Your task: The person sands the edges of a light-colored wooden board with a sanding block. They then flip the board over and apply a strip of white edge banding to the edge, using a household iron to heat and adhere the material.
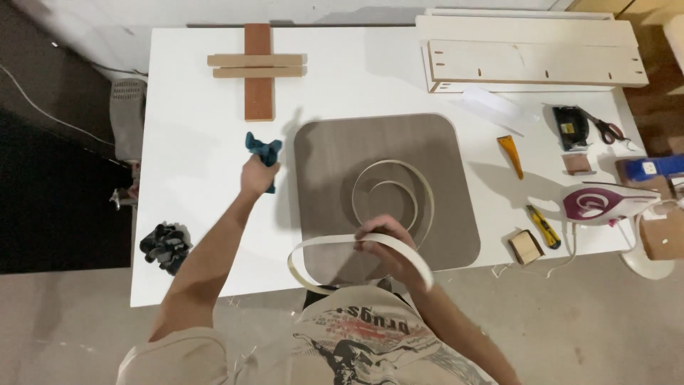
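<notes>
A crumpled teal cloth (263, 153) sits bunched in a fist just left of centre, above the white tabletop and beside the left edge of the panel. A long cream edge-banding strip (388, 246) lies partly coiled in a loose spiral on the panel at the centre of the frame, its free end looping out past the lower left corner. The grey-brown wood-grain panel (335, 150), square with rounded corners, lies flat on the table.

Left hand (255, 175) grips teal cloth (263, 153); right hand (381, 239) apparently holds edging strip (324, 244).
</notes>
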